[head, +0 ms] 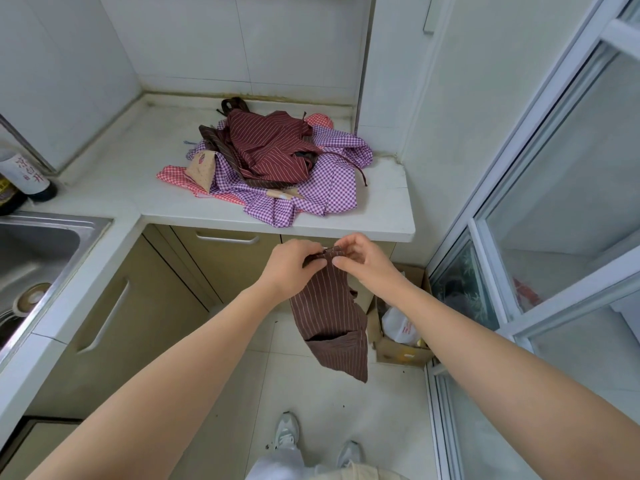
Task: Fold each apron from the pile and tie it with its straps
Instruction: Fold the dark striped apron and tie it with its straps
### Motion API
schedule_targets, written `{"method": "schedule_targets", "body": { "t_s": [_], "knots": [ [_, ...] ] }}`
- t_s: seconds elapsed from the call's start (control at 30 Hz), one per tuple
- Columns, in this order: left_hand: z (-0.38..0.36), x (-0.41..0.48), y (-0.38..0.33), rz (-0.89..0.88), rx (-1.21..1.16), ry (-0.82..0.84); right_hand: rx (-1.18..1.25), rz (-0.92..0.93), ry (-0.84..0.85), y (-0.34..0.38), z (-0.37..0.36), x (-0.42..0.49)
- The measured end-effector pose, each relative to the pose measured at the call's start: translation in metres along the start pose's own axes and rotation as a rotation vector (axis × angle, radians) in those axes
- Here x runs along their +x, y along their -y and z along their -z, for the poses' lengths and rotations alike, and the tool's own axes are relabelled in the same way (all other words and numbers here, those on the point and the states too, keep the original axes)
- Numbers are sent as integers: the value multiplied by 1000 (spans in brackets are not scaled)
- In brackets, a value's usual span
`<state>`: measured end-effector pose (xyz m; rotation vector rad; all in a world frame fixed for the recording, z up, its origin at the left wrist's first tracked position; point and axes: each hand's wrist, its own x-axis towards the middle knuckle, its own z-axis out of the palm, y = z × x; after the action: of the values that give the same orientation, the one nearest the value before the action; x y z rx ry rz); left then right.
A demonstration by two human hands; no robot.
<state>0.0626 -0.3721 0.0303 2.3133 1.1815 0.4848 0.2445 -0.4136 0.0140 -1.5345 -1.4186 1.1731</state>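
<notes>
At 6 o'clock, lowest in the view, two pale shoes (287, 433) stand on the tiled floor (311, 393). Both bare forearms reach forward to the middle, where the hands meet just below the worktop's front edge. The left hand (292, 268) pinches the top edge of a brown striped apron (329, 317), its thumb and fingers curled on the cloth. The right hand (362, 259), at its 3 o'clock and nearly touching it, pinches the same edge with curled fingertips. The apron hangs from both hands as a narrow strip toward 6 o'clock, clear of the floor, with a crosswise fold near its lower end. At 4 o'clock of the hands a cardboard box (401, 355) sits on the floor with a white bag (398, 323) in it. Beyond, at 12 o'clock, the white worktop (114, 174) carries the pile (277, 157): maroon stripes on top, purple check under it, red check at the edges. A sink (41, 244) lies at 9 o'clock, a bottle (31, 174) at 10 o'clock and a glass door (554, 174) at 3 o'clock.
</notes>
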Motion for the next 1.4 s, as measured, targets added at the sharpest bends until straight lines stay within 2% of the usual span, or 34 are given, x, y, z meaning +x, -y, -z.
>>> {"method": "schedule_targets", "body": {
  "t_s": [0.2,0.33,0.47,0.57,0.6,0.67,0.73,0.8,0.87,1.0,1.1,1.27,1.4],
  "knots": [
    [26,3,-5,-49,-414,76,-156,-164,360,-19,6,5],
    [45,9,10,17,-545,-54,-331,-287,413,-39,-3,20],
    [60,23,54,181,-455,-231,-302,-275,410,-34,-9,49],
    [71,37,96,397,-153,-363,-269,-227,386,-16,-18,77],
    [76,43,110,401,-40,-377,-262,-216,383,-7,-24,89],
    [87,53,127,211,56,-288,-251,-190,392,11,-37,111],
    [94,65,136,-10,29,-23,-254,-147,393,30,-51,132],
    [98,82,143,-53,62,272,-283,-112,377,47,-65,155],
    [104,99,156,-66,121,411,-271,-89,360,61,-74,173],
    [129,129,182,-230,-31,384,-155,-153,282,72,-80,196],
    [148,141,189,-334,-76,344,-162,-199,296,70,-86,209],
    [184,156,201,-234,-368,302,-393,-315,320,53,-93,223],
    [207,173,228,-154,-261,156,-357,-371,301,62,-74,238]
  ]
}}
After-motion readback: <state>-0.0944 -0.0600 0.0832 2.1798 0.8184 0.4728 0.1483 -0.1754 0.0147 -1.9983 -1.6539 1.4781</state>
